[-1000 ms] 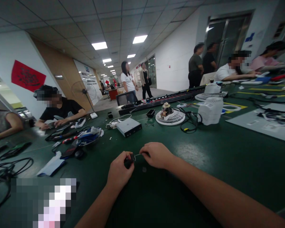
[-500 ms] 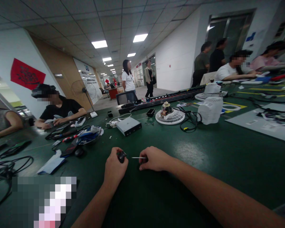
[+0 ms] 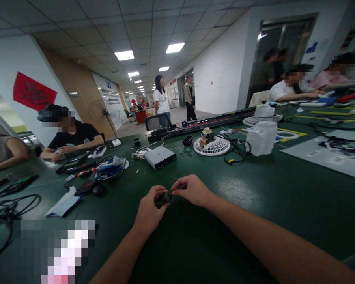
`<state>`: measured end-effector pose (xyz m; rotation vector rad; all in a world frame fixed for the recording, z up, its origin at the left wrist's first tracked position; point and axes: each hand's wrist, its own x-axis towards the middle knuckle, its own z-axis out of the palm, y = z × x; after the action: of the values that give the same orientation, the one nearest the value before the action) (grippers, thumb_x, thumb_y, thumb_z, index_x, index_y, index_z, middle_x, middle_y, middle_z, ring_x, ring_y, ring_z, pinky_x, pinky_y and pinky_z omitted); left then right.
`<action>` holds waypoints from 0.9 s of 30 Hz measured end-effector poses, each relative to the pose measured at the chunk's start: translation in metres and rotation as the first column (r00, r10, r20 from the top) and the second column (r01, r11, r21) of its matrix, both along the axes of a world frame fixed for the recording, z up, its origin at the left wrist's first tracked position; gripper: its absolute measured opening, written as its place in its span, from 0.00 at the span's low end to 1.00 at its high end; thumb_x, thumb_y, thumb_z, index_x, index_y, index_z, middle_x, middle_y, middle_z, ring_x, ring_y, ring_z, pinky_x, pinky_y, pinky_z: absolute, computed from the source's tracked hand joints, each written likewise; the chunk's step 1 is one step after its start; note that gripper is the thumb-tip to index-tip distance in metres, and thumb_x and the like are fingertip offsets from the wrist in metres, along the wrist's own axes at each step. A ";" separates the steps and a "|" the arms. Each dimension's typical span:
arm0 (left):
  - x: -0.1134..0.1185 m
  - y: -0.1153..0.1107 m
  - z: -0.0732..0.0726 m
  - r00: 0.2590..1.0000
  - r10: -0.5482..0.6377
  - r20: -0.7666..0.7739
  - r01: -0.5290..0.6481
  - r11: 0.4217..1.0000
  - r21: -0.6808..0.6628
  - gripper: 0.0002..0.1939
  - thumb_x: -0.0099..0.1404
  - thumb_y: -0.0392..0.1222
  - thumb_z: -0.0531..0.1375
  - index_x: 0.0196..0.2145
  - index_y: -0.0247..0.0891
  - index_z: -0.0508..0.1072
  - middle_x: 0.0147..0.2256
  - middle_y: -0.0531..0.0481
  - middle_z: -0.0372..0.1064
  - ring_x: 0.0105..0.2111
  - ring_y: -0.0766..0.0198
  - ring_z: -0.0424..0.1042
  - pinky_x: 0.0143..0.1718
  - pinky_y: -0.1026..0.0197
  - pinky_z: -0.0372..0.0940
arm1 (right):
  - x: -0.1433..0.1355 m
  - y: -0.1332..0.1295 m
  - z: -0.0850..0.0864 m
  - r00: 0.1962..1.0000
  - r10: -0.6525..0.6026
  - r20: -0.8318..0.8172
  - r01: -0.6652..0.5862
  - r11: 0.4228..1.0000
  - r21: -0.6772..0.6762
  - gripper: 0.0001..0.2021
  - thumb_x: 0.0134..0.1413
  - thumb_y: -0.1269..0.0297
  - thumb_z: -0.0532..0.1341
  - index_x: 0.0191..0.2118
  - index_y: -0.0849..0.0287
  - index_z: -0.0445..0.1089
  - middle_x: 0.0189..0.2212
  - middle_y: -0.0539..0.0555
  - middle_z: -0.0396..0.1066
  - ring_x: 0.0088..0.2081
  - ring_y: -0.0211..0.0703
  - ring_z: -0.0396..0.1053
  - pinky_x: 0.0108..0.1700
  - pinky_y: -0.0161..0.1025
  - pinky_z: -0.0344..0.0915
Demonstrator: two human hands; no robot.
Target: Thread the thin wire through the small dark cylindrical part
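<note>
My left hand [image 3: 150,206] is clamping a small dark cylindrical part [image 3: 165,198] just above the table [image 3: 242,236], open-looking end turned rightward, presumably so the other side can reach it. My right hand [image 3: 194,190] is pinching a thin metal tool [image 3: 177,180], tip angling up and away, probably to free the fingertips at the part's end. Can't tell what they're gripping there. The disc drive [image 3: 160,157] is lying beyond both.

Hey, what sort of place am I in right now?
Probably an electronics workshop in an open office: a partly dismantled fan base, a disc drive and loose circuit boards lie on the green bench.
</note>
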<state>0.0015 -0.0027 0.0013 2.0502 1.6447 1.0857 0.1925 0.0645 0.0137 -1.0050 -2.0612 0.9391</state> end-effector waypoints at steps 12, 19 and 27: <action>0.002 -0.008 0.006 0.999 -0.035 -0.032 0.036 0.998 0.056 0.16 0.55 0.37 0.66 0.42 0.42 0.69 0.40 0.51 0.76 0.41 0.59 0.76 0.45 0.54 0.71 | -0.001 -0.006 0.006 0.999 0.020 0.031 -0.020 1.000 0.010 0.05 0.47 0.66 0.68 0.32 0.58 0.78 0.27 0.48 0.74 0.30 0.37 0.66 0.31 0.33 0.59; 0.002 -0.008 0.006 0.997 -0.071 -0.037 0.073 0.995 0.066 0.14 0.57 0.37 0.66 0.41 0.41 0.69 0.41 0.50 0.76 0.41 0.60 0.76 0.47 0.54 0.70 | -0.003 -0.004 0.000 0.998 0.070 0.010 -0.069 0.996 -0.047 0.05 0.47 0.66 0.68 0.32 0.60 0.77 0.24 0.47 0.70 0.26 0.35 0.63 0.29 0.32 0.57; 0.000 -0.010 0.005 0.991 -0.134 -0.006 0.134 0.987 0.087 0.11 0.58 0.37 0.64 0.39 0.41 0.69 0.42 0.49 0.76 0.42 0.60 0.75 0.47 0.54 0.70 | -0.001 -0.010 0.007 0.997 0.077 0.029 -0.079 0.993 0.090 0.08 0.45 0.65 0.70 0.33 0.59 0.75 0.28 0.48 0.70 0.28 0.35 0.64 0.31 0.32 0.57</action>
<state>0.0015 -0.0126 0.0064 2.1805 1.4593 1.1289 0.1917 0.0550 0.0212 -0.8987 -2.1581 0.8664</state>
